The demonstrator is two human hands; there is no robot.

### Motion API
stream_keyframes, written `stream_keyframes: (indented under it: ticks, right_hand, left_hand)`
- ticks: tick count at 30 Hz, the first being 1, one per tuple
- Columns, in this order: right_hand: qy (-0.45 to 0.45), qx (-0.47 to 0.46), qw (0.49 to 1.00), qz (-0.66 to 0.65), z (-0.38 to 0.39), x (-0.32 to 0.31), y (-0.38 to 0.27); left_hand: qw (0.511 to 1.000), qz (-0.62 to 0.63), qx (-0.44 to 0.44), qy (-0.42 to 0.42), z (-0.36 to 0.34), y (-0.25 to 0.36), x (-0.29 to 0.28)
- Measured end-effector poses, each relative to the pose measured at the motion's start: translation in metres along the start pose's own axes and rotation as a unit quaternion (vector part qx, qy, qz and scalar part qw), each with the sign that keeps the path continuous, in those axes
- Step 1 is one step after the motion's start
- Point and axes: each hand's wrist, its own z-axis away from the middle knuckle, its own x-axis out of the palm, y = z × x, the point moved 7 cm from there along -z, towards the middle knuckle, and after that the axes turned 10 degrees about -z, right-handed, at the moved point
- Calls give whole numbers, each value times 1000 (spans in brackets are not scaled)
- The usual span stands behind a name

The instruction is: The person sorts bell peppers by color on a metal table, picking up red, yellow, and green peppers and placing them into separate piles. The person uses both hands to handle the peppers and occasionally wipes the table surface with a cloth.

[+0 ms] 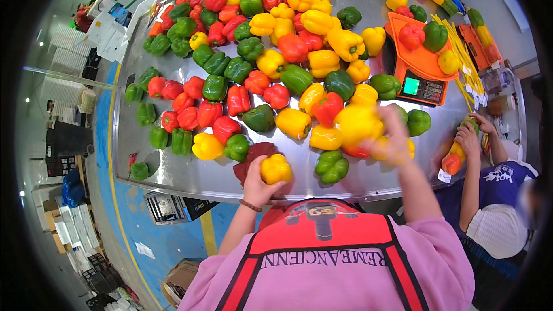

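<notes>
Near the table's front edge, my left hand (258, 185) is closed around a yellow bell pepper (276, 170). A dark red cloth (252, 160) lies against that pepper and my fingers. My right hand (394, 137), smeared by motion, grips another yellow bell pepper (360, 124); it is blurred along with the hand, while most peppers around it look sharp. Between my hands sits a green bell pepper (331, 167). Partly hidden under the right hand are a red pepper (356, 152) and more yellow ones.
Loose red, green and yellow peppers cover much of the metal table (173, 170). At right stands an orange scale (420, 83) with peppers in its tray (429, 57). Beside it lie yellow strips (459, 60). A co-worker (501, 190) handles a row of peppers (457, 152) at the right.
</notes>
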Motion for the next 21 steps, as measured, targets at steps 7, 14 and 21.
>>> stream_keyframes:
  ticks: [7, 14, 21]
  right_hand:
    - [-262, -127, 939, 183, 52, 191, -2]
    - [-283, -88, 945, 136, 14, 166, -11]
    - [-71, -190, 964, 175, -137, 82, -26]
  left_hand:
    - [947, 306, -63, 68, -5, -26, -8]
    - [995, 13, 15, 102, -14, 0, -8]
    - [958, -210, 95, 170, -12, 22, -34]
